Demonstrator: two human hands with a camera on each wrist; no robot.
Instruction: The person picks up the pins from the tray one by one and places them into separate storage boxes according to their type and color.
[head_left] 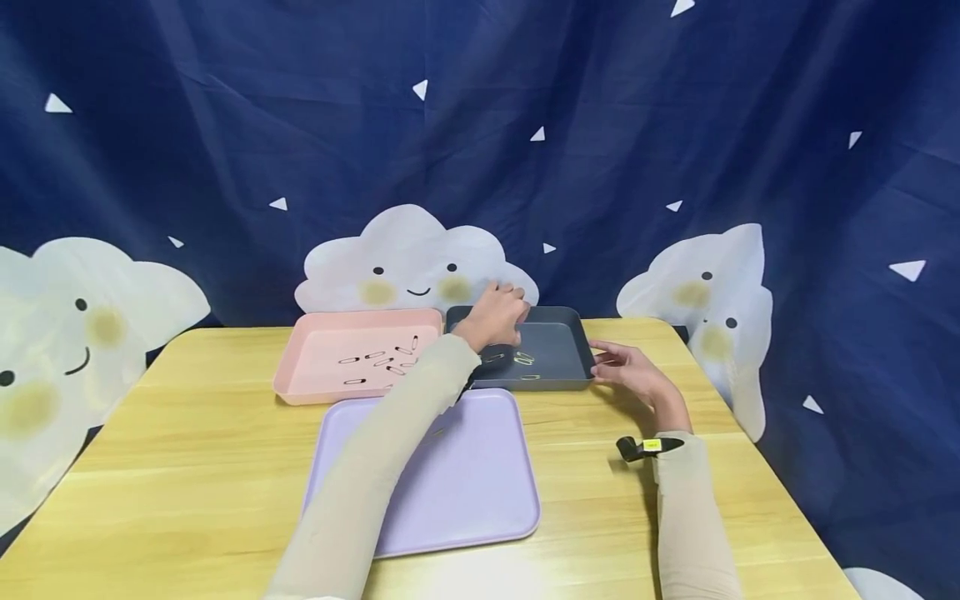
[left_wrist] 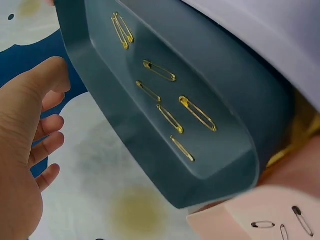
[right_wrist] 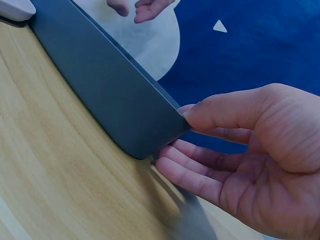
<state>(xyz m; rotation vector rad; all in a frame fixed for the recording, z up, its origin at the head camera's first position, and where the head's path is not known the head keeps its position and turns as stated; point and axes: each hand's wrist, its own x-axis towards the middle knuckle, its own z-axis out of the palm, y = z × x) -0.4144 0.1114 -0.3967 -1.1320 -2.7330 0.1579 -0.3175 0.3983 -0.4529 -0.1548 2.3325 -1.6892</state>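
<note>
Reaching across the middle of the head view, the left hand (head_left: 495, 315) hovers over the near-left part of the dark grey rectangular plastic tray (head_left: 566, 329), its fingers loosely spread and holding nothing; in the left wrist view the same hand (left_wrist: 27, 145) sits at the left edge of the frame, fingers apart, just beside the tray's outer wall (left_wrist: 125, 130) without a plain touch.

- Right hand (head_left: 630, 371): right of centre in the head view, at the tray's right-hand corner. In the right wrist view the hand (right_wrist: 245, 160) has its thumb pressed on the corner's rim and its fingers straight beneath the tray's outer wall (right_wrist: 100, 85), near or touching it.
- Dark grey tray: rests on the yellow wooden table (head_left: 187, 483), centre of the head view, touching the pink tray on its left.
- Gold-coloured metal safety pins (left_wrist: 197, 113): 7 counted in the left wrist view, lying loose on the grey tray's floor, 2 of them paired in the upper left of that frame.
- Pink rectangular plastic tray (head_left: 315, 383): left of centre, holding several dark safety pins (head_left: 378, 360).
- Lilac rectangular plastic tray (head_left: 480, 492): lower centre, partly covered by the left forearm's beige sleeve (head_left: 375, 467).
- Dark blue cloth backdrop with white smiling clouds (head_left: 408, 258): fills the upper frame.
</note>
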